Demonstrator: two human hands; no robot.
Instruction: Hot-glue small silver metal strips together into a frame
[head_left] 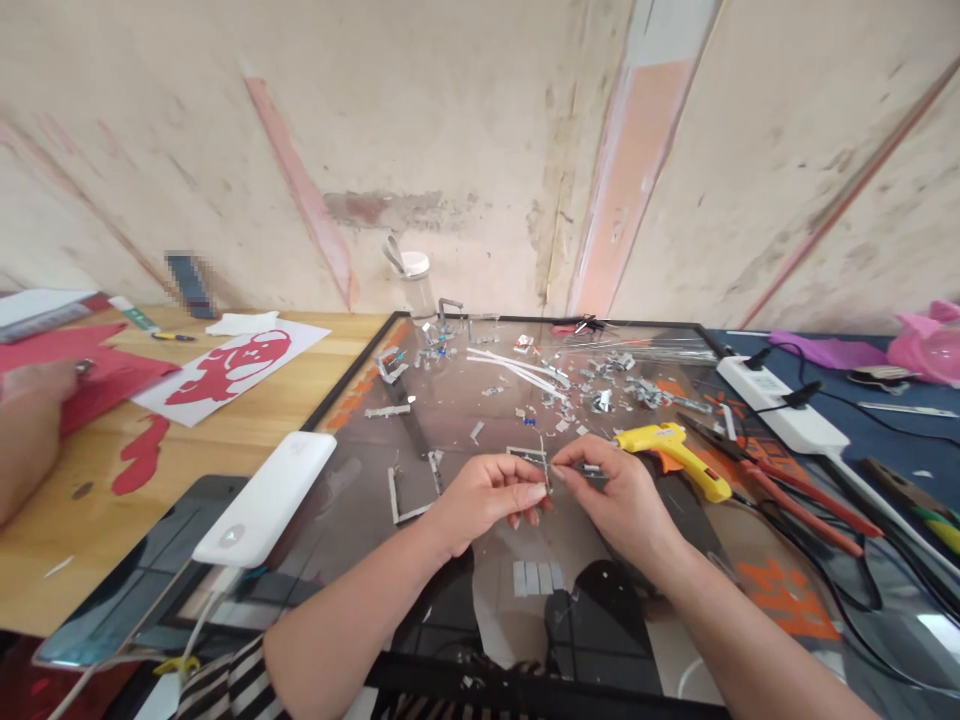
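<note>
Over the middle of the dark glass-topped board [442, 590], my left hand [495, 497] pinches a small frame of thin grey strips [528, 452] between thumb and fingers. Right beside it, my right hand [619, 490] is closed in a pinch, its fingertips at the frame's edge; what they grip is too small to make out. A larger three-sided grey strip frame [394, 497] lies left of my left hand. Several short pale strips [538, 578] rest in a row below the hands. Just right of my right hand is a yellow glue gun [671, 447].
Red-handled pliers [806, 500] and a white power strip [784, 405] lie right. White sticks [517, 368] and grey scraps [600, 400] spread behind. A white power bank [266, 500] sits left, near another person's hand [34, 425] on red paper [112, 375]. A lidded bottle [415, 283] stands behind.
</note>
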